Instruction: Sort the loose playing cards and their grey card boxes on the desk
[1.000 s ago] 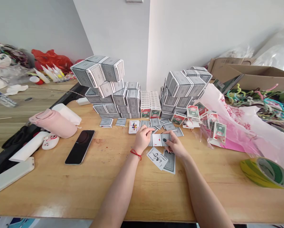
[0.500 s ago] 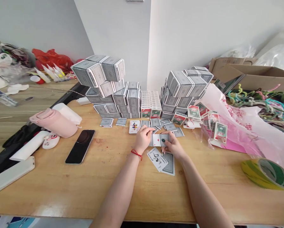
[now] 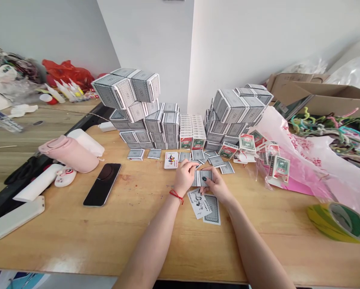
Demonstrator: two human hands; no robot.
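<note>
Between my two hands is a folded playing card (image 3: 203, 183) with its grey patterned back outward and a narrow light seam near its middle. My left hand (image 3: 184, 176) pinches its left end, with a red cord on the wrist. My right hand (image 3: 218, 186) grips the right end, thumb on top and fingers underneath. Just below lie a joker card (image 3: 199, 204) and a face-down card (image 3: 212, 214), partly overlapping. Past my hands, a coloured joker (image 3: 170, 159) tops a small deck, beside several folded cards (image 3: 216, 161).
Stacks of folded-card blocks stand at left (image 3: 142, 86) and right (image 3: 230, 105), flanking rows of card boxes (image 3: 192, 130). Left are a black phone (image 3: 102, 184) and a pink bottle (image 3: 70, 153). Right are loose card boxes (image 3: 280, 167), pink plastic (image 3: 306, 148) and a tape roll (image 3: 338, 220).
A white strip with a red diamond showed across the card's middle; now the patterned parts have come together over it. My right fingers have shifted left. The view has shifted slightly.
</note>
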